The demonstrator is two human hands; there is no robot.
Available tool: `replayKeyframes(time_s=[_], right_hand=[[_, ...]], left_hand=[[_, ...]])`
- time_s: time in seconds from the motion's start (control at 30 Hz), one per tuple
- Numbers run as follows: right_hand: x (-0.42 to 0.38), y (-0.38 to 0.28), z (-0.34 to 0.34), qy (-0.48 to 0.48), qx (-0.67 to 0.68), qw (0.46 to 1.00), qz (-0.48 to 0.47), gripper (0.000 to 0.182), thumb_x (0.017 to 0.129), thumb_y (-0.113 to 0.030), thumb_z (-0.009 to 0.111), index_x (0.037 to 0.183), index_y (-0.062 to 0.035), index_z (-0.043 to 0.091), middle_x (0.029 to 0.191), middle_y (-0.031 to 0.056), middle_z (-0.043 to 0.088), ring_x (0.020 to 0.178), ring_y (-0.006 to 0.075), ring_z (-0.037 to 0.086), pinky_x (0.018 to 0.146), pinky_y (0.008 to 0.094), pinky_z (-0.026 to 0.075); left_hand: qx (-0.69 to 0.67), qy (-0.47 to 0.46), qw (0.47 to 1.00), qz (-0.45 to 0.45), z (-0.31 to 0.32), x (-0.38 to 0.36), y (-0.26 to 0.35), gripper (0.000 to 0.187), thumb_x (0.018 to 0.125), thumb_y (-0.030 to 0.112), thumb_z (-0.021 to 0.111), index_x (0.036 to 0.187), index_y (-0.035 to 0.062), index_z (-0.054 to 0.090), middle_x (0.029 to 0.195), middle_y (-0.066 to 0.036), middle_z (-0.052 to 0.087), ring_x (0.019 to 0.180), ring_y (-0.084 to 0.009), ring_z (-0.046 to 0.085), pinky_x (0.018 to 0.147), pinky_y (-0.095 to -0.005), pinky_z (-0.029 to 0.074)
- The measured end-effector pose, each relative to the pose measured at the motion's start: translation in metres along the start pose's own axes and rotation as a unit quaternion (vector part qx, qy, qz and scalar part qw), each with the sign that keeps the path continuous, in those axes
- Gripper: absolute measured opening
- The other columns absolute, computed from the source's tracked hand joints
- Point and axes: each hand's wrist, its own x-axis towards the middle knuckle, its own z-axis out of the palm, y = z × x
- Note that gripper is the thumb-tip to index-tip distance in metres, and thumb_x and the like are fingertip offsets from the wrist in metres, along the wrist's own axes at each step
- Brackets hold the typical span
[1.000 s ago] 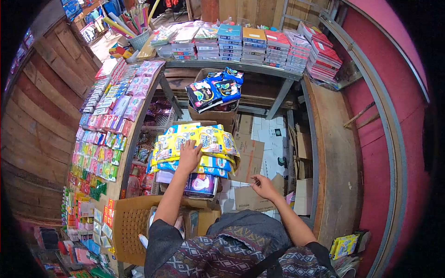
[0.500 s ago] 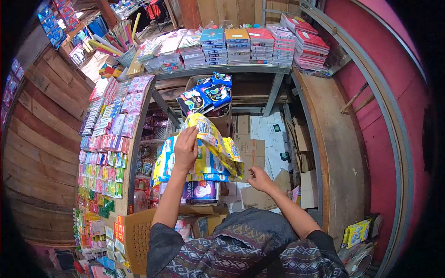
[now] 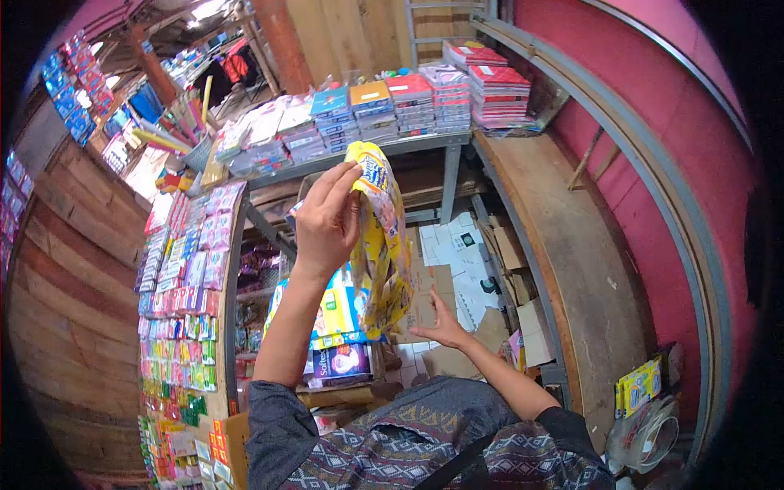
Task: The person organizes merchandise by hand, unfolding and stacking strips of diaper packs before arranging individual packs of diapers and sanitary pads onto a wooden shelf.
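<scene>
lifted higher now, yellow packet (image 3: 380, 237) hangs pinched in left hand (image 3: 327, 220), right hand (image 3: 441, 327) spread open just below it.

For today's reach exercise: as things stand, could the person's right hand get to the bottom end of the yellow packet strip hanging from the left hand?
Probably yes. The right hand is open and empty, just beside the lower end of the yellow packet strip, with nothing between them. The left hand pinches the strip's top.
</scene>
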Motion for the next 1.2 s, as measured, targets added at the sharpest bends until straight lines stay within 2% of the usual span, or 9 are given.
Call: replayKeyframes(time_s=[0.17, 0.3, 0.33, 0.43, 0.47, 0.77, 0.97, 1.07, 1.2], right_hand=[[-0.005, -0.015, -0.060, 0.044, 0.228, 0.968, -0.096, 0.122, 0.072, -0.058, 0.077, 0.154, -0.0064, 0.003, 0.157, 0.0208, 0.018, 0.147, 0.0328, 0.015, 0.114, 0.0534, 0.021], [-0.017, -0.049, -0.111, 0.003, 0.230, 0.960, -0.158, 0.115, 0.071, -0.048, 0.082, 0.153, -0.0069, 0.012, 0.157, 0.0172, 0.021, 0.147, 0.0291, 0.014, 0.117, 0.0473, 0.016], [-0.015, -0.053, -0.115, -0.001, 0.258, 0.940, -0.225, 0.098, 0.073, -0.032, 0.085, 0.149, -0.0061, 0.029, 0.149, 0.0139, 0.038, 0.142, 0.0248, 0.030, 0.114, 0.0416, 0.026], [-0.040, -0.075, -0.135, -0.058, 0.259, 0.949, -0.170, 0.076, 0.074, -0.016, 0.084, 0.138, -0.0051, 0.044, 0.135, 0.0086, 0.055, 0.127, 0.0199, 0.049, 0.108, 0.0368, 0.037], [-0.048, -0.081, -0.133, -0.027, 0.276, 0.943, -0.185, 0.055, 0.076, -0.008, 0.081, 0.125, -0.0042, 0.056, 0.120, 0.0046, 0.065, 0.112, 0.0155, 0.058, 0.102, 0.0350, 0.043], [-0.123, -0.062, -0.212, 0.014, 0.195, 0.979, -0.056, 0.042, 0.086, -0.027, 0.073, 0.117, 0.0001, 0.062, 0.109, 0.0083, 0.069, 0.096, 0.0142, 0.064, 0.087, 0.0313, 0.051], [-0.210, -0.152, -0.326, -0.001, 0.159, 0.983, 0.094, 0.040, 0.086, -0.025, 0.073, 0.116, -0.0010, 0.063, 0.099, 0.0066, 0.072, 0.077, 0.0107, 0.069, 0.067, 0.0267, 0.057], [-0.226, -0.188, -0.363, -0.005, 0.130, 0.983, 0.131, 0.043, 0.086, -0.024, 0.071, 0.121, -0.0006, 0.060, 0.100, 0.0077, 0.072, 0.076, 0.0098, 0.069, 0.066, 0.0252, 0.057], [-0.219, -0.216, -0.390, 0.050, 0.049, 0.994, 0.084, 0.063, 0.090, -0.026, 0.067, 0.140, 0.0020, 0.042, 0.113, 0.0116, 0.066, 0.086, 0.0098, 0.067, 0.071, 0.0227, 0.055]], left_hand=[[-0.150, 0.046, 0.988, 0.009, 0.022, 0.035, 0.017, 0.025, 0.091, -0.002, 0.055, 0.114, 0.0005, 0.065, 0.112, -0.017, 0.068, 0.111, -0.0291, 0.064, 0.096, -0.0357, 0.047], [-0.328, 0.072, 0.941, -0.030, 0.046, 0.053, 0.037, 0.026, 0.101, 0.010, 0.047, 0.117, -0.0036, 0.063, 0.117, -0.014, 0.066, 0.110, -0.0214, 0.062, 0.096, -0.0333, 0.047], [-0.369, 0.075, 0.925, -0.043, 0.051, 0.058, 0.044, 0.028, 0.102, 0.012, 0.046, 0.118, -0.0045, 0.062, 0.118, -0.014, 0.066, 0.110, -0.0200, 0.062, 0.096, -0.0328, 0.047], [-0.430, 0.072, 0.897, -0.068, 0.068, 0.068, 0.061, 0.030, 0.103, 0.014, 0.045, 0.120, -0.0053, 0.060, 0.120, -0.014, 0.065, 0.109, -0.0185, 0.061, 0.094, -0.0317, 0.048], [-0.430, 0.084, 0.897, -0.062, 0.076, 0.070, 0.064, 0.031, 0.103, 0.014, 0.045, 0.121, -0.0053, 0.060, 0.120, -0.014, 0.065, 0.108, -0.0174, 0.062, 0.092, -0.0302, 0.049], [-0.420, 0.118, 0.891, -0.124, 0.137, 0.038, 0.063, 0.028, 0.102, 0.011, 0.046, 0.119, -0.0066, 0.059, 0.112, -0.011, 0.066, 0.095, -0.0129, 0.061, 0.083, -0.0274, 0.049], [-0.303, 0.056, 0.917, -0.252, 0.206, -0.067, 0.055, 0.031, 0.103, 0.011, 0.041, 0.115, -0.0085, 0.061, 0.113, -0.014, 0.066, 0.105, -0.0187, 0.061, 0.095, -0.0318, 0.045], [-0.240, 0.041, 0.937, -0.252, 0.242, -0.129, 0.077, 0.026, 0.101, 0.013, 0.046, 0.085, -0.0068, 0.052, 0.068, -0.008, 0.045, 0.068, -0.0117, 0.040, 0.061, -0.0308, 0.037], [-0.344, 0.006, 0.884, -0.315, 0.272, -0.178, 0.142, 0.033, 0.103, 0.018, 0.047, 0.077, -0.0019, 0.051, 0.069, 0.004, 0.042, 0.067, -0.0062, 0.036, 0.056, -0.0253, 0.032]])
